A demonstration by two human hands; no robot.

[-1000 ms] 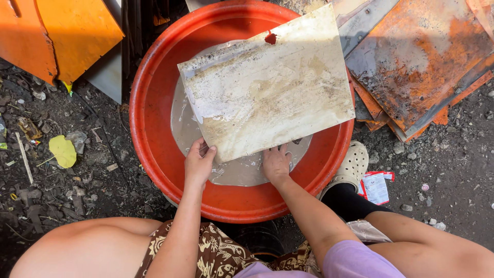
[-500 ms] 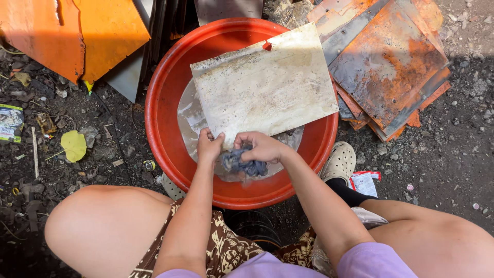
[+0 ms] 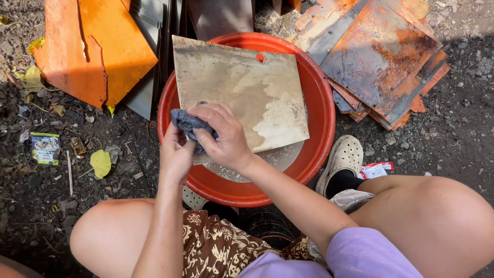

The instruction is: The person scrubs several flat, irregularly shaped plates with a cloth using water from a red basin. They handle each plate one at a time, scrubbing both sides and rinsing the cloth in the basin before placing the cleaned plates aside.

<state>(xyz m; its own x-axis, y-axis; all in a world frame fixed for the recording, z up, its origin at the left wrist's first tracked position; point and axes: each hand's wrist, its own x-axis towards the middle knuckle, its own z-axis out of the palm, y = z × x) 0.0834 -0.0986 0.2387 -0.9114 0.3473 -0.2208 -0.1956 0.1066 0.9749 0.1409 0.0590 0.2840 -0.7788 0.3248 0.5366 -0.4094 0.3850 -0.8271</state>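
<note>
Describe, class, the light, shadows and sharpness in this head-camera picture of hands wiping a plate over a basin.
Head view: hard sunlight, sharp focus throughout; the right hand and left hand, gripping a blue cloth, shade the pale plate; the red basin glows; a dark shadow covers the ground at right.

both hands, left hand (image 3: 176,154) and right hand (image 3: 222,136), grip a grey rag (image 3: 186,123) (crumpled) over a red basin (image 3: 319,128).

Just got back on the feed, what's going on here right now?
A person squats over a red basin on the ground. A dirty metal sheet lies tilted across it. The right hand grips a bluish-grey rag at the sheet's near left corner, and the left hand pinches the rag too. Rusty sheets are stacked beside the basin.
</note>
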